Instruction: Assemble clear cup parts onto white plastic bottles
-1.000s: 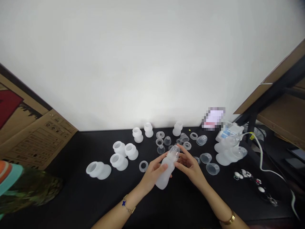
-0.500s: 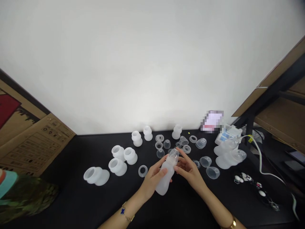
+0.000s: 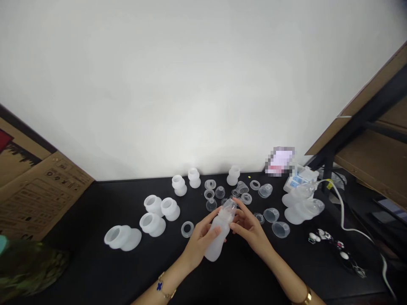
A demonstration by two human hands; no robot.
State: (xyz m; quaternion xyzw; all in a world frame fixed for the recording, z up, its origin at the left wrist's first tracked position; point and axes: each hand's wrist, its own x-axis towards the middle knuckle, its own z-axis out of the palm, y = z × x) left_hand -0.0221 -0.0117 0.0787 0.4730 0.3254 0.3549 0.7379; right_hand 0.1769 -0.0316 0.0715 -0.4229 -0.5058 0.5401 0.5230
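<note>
A frosted white baby bottle with a clear dome cap on top is held tilted in front of me. My left hand is wrapped round its body, thumb across the front. At the neck and cap, my right hand grips with its index finger on the cap and its thumb by the collar. Just beyond my hands lie clear nipples, clear ring collars and more clear caps. A single ring collar rests left of my left hand.
Several open white bottles stand or lie to the left and along the wall. Two capped bottles lie right, near a white cable and a beaded strap. Cardboard borders the left, a shelf frame the right.
The view has shifted slightly, so most things sit a little further left. Both hands keep their hold on the bottle; its cap and tilt look about the same.
</note>
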